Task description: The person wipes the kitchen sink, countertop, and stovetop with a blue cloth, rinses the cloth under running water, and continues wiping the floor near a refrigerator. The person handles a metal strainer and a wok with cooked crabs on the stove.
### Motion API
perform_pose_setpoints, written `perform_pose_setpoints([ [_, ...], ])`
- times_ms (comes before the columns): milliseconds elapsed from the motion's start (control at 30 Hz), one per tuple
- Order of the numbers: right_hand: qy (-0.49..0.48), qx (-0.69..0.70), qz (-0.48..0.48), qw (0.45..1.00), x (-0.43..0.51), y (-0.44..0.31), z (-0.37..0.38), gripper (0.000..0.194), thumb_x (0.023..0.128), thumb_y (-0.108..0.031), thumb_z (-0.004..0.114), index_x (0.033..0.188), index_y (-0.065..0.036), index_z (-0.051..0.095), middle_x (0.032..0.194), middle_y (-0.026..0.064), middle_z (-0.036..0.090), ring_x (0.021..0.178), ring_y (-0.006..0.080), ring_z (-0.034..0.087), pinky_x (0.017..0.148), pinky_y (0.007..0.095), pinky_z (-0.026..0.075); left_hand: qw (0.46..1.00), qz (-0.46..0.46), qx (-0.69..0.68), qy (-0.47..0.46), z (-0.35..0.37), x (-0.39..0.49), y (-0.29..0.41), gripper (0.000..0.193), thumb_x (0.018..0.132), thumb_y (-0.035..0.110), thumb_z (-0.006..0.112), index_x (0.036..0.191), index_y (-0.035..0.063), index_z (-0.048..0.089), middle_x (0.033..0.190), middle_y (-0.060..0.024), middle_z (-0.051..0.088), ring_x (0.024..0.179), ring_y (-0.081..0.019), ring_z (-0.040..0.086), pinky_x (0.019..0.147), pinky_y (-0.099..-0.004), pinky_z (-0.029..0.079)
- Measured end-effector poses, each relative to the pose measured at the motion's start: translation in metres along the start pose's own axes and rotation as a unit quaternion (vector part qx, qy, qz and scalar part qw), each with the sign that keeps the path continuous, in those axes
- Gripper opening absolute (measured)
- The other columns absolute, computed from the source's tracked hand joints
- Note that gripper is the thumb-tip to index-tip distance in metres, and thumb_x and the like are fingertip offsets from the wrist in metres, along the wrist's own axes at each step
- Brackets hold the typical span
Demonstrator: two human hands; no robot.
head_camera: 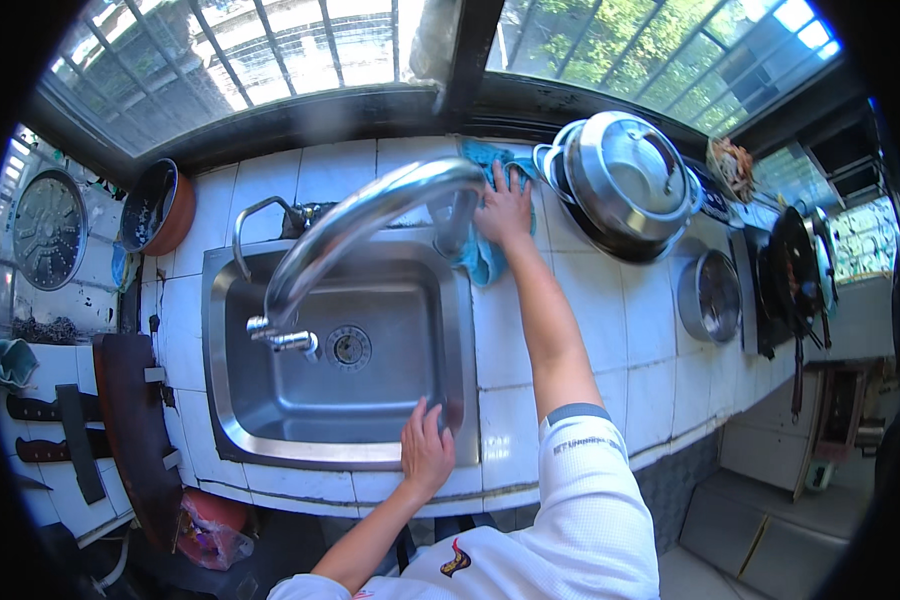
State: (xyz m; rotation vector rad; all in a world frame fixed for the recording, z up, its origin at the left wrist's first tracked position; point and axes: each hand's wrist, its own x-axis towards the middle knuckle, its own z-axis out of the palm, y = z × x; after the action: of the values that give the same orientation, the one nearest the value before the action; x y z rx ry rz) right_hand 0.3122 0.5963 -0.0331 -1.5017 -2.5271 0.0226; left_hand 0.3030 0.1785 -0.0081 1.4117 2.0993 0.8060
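Note:
My right hand [504,206] reaches to the back of the tiled counter and presses a crumpled teal cloth [487,259] under its spread fingers. The cloth lies beside the sink's back right corner, and the spout partly covers it. By the front right rim of the stainless steel sink [461,352] is my left hand [426,450], holding nothing, fingers slightly apart. A chrome gooseneck faucet [360,217] arches over the basin toward my right hand. Inside the basin, only the drain strainer [349,347] shows on the bottom.
Right of the cloth stands a lidded steel pot [630,176]; a smaller steel pot [711,296] sits nearer the stove, which bears a black wok [795,262]. At left are a brown pot [161,210], a steamer plate [50,229] and knives [56,409] in a rack [131,435].

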Motion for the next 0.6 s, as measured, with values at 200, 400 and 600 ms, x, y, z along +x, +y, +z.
perform_pose_setpoints([
  [200,0.002,0.026,-0.071,0.997,0.060,-0.016,0.006,0.063,0.088,-0.058,0.044,0.144,-0.029,0.042,0.155,0.0107,0.027,0.142,0.0397,0.022,0.115,0.0555,0.012,0.998,0.009,0.050,0.030,0.007,-0.001,0.002,0.032,0.080,0.007,0.057,0.111,0.0010,0.059,0.117,-0.0175,0.060,0.104,-0.0347,0.058,0.091,-0.0422,0.047],
  [400,0.002,0.042,-0.261,0.965,0.029,0.007,-0.007,0.054,0.093,-0.044,0.046,0.144,-0.027,0.042,0.153,0.0101,0.032,0.141,0.0378,0.025,0.116,0.0517,0.015,0.997,0.022,0.044,0.052,0.007,0.000,0.004,0.032,0.079,0.007,0.059,0.110,0.0018,0.060,0.117,-0.0168,0.059,0.104,-0.0338,0.059,0.088,-0.0412,0.049],
  [600,0.146,0.273,-0.035,0.950,-0.105,-0.030,-0.041,0.025,0.080,-0.004,0.058,0.104,0.001,0.060,0.113,0.0196,0.058,0.099,0.0344,0.056,0.087,0.0455,0.041,0.996,-0.010,0.031,0.083,-0.024,-0.009,-0.017,0.030,0.079,0.004,0.059,0.108,0.0012,0.059,0.117,-0.0177,0.058,0.106,-0.0358,0.057,0.090,-0.0427,0.049],
])
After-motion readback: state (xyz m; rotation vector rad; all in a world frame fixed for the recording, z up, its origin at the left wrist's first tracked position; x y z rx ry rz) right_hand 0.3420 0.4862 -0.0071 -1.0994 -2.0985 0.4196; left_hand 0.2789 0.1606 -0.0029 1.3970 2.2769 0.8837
